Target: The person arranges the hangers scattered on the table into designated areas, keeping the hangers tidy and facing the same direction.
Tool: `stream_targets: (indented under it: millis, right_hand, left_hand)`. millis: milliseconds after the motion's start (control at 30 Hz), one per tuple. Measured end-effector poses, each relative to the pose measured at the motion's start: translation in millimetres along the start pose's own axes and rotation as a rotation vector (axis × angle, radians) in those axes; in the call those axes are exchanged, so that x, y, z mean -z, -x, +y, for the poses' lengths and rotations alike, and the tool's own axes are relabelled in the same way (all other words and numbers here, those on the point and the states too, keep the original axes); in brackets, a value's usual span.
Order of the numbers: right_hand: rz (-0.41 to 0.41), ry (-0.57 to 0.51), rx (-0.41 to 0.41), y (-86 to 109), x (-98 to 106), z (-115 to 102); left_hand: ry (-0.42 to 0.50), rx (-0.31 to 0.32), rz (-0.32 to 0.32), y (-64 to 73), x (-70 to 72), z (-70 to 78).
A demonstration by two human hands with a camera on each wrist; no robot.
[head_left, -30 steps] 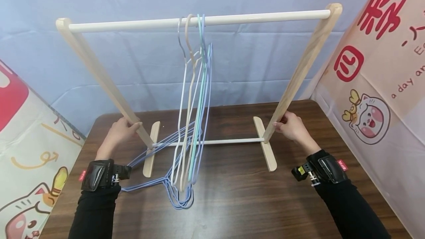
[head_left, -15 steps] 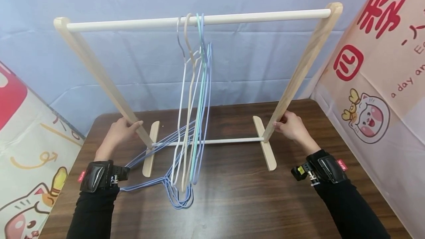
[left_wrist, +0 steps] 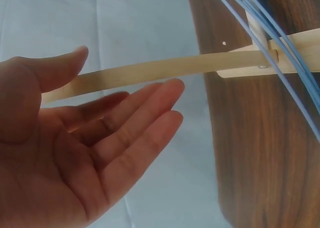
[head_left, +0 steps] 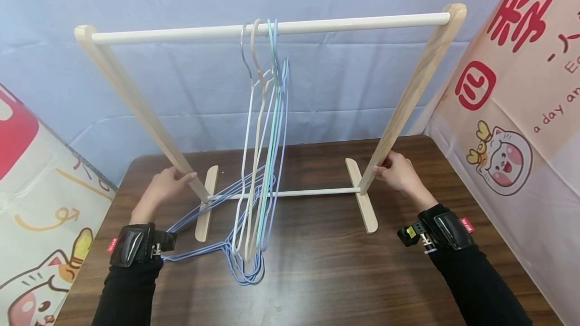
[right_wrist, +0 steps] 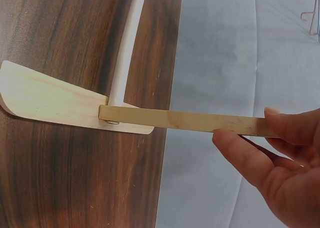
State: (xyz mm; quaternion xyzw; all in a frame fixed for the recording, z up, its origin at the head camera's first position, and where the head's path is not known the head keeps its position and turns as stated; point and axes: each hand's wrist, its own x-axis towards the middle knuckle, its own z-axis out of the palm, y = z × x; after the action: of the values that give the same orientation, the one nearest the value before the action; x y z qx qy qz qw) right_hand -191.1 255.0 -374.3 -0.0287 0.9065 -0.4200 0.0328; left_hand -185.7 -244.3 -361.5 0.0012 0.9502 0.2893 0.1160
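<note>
A wooden garment rack (head_left: 270, 28) stands on the table, its two uprights joined by white rods. My right hand (head_left: 397, 172) pinches the lower part of the right upright (right_wrist: 200, 122) between thumb and fingers. At the left upright (head_left: 136, 99), my left hand (head_left: 165, 187) has its fingers loosely extended; the left wrist view shows the thumb (left_wrist: 70, 68) on one side of the wood and the fingers on the other, not wrapped round it. Several white, beige, green and blue clothes hangers (head_left: 272, 140) hang bunched near the middle of the top rod.
Several blue hangers (head_left: 199, 251) lie on the dark wooden table (head_left: 317, 275) at the rack's left foot (head_left: 204, 225), partly across the lower rod. The right foot (head_left: 368, 215) sits flat on the table. Pale cloth (head_left: 335, 94) hangs behind; printed cloths stand on both sides.
My left hand has eased slightly down and toward me, its grip on the left upright loosened. The right hand and the rack have hardly moved.
</note>
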Motion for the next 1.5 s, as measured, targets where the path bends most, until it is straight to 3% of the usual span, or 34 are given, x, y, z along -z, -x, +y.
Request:
stream_targets:
  millis: [367,933,1233,1500]
  right_hand:
    - [0.000,-0.016,-0.003,0.0,-1,1]
    - [-0.010,-0.041,-0.019,1.0,-1,-1]
    - [-0.020,-0.031,-0.018,1.5,0,0]
    - [-0.026,-0.031,-0.017,1.0,0,0]
  left_hand:
    - [-0.026,-0.017,-0.029,3.9,-14.3,-9.9]
    - [-0.040,0.009,-0.086,14.1,-56.2,-11.8]
    - [-0.118,-0.071,-0.109,15.9,-84.3,-12.8]
    - [-0.025,-0.161,-0.176,22.0,-104.7,-17.7]
